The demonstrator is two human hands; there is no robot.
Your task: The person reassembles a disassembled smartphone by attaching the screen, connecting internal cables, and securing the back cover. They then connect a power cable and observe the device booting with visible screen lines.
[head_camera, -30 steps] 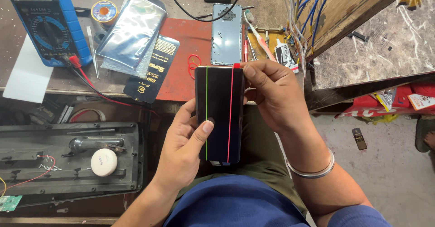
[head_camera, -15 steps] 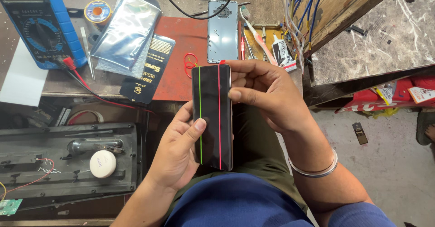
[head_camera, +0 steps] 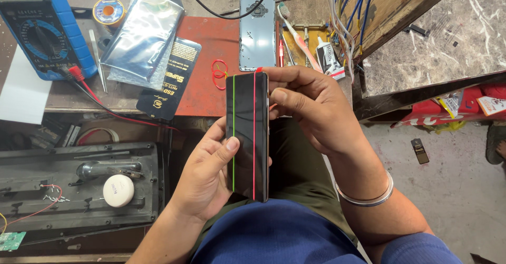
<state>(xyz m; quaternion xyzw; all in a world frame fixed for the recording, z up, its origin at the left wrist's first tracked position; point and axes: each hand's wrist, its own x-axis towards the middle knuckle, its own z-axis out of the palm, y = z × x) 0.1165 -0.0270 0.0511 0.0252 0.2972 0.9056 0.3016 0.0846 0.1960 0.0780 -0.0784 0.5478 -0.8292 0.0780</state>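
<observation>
Two hands hold a black phone (head_camera: 247, 136) upright over the person's lap, just near of the bench (head_camera: 211, 74): the left hand (head_camera: 203, 177) cradles its lower left edge with the thumb on the screen beside a green rubber band (head_camera: 233, 132), and the right hand (head_camera: 311, 108) is closed on the upper right edge. Compared with a second ago, the red rubber band (head_camera: 254, 137) runs straighter and farther from the right edge, and the right hand's fingers have slid from the top corner down the side, while the blue multimeter (head_camera: 39, 26) and phone back cover (head_camera: 257, 32) lie unchanged on the bench.

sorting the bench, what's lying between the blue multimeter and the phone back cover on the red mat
In the head view, between the multimeter and back cover lie tweezers, a silvery bag and a black pouch.
</observation>
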